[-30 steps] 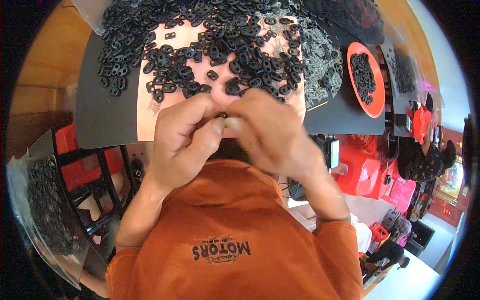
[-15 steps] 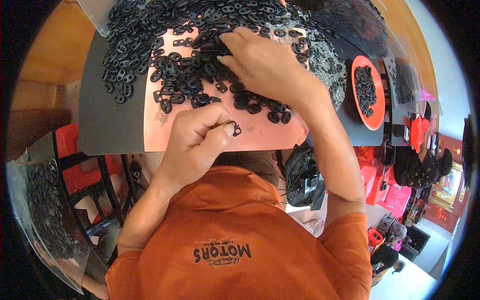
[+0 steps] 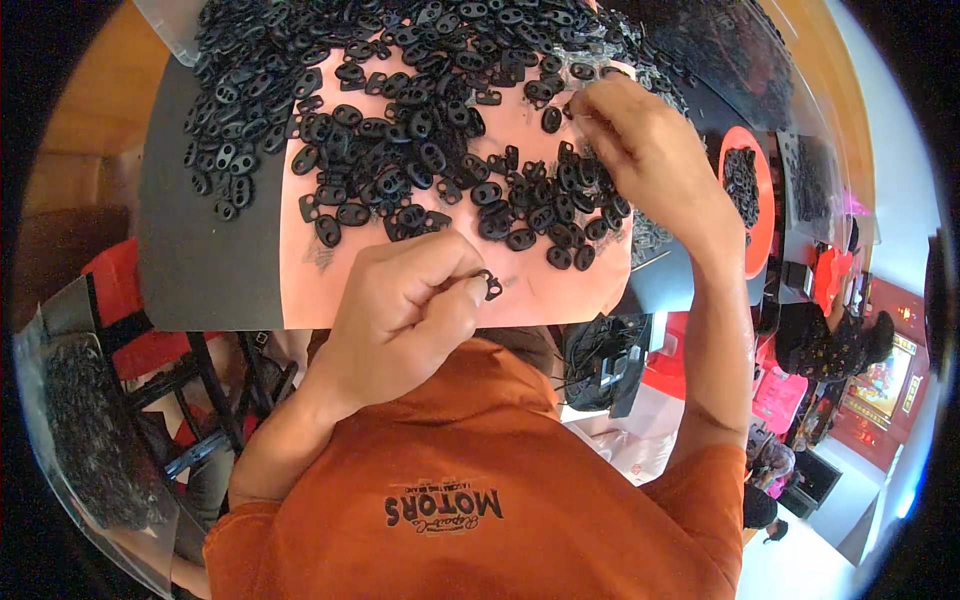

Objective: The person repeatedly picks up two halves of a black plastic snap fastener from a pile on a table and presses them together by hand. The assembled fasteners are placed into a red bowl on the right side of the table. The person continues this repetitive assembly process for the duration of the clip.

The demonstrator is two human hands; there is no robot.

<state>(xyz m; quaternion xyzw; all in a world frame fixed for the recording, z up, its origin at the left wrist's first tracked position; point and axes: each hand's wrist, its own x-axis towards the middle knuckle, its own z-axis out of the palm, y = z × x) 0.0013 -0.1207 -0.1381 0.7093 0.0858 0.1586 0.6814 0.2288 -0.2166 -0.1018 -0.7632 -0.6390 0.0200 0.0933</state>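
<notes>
My left hand (image 3: 405, 315) is closed near the table's front edge, pinching a small black plastic piece (image 3: 491, 286) with a round hole between thumb and forefinger. It looks like part of a cord lock. My right hand (image 3: 640, 145) is over the right side of the pink sheet (image 3: 330, 300), its fingers bent together. A dark bit shows at its fingertips, too small to name. Beside it lies a heap of small black two-hole cord lock pieces (image 3: 420, 160), spread over the sheet. A pale heap of tiny metallic-looking parts (image 3: 650, 240) is partly hidden behind my right hand and wrist.
A larger mound of black pieces (image 3: 240, 110) spreads over the dark tabletop (image 3: 200, 270) at left. At right stands an orange-red dish (image 3: 761, 215) holding black pieces. A clear bag of black pieces (image 3: 95, 430) is at lower left. People (image 3: 835, 340) are in the right background.
My right hand has moved right, off the middle of the heap, and its fingers have drawn together. Some black pieces now lie farther right on the sheet. The left hand keeps its piece.
</notes>
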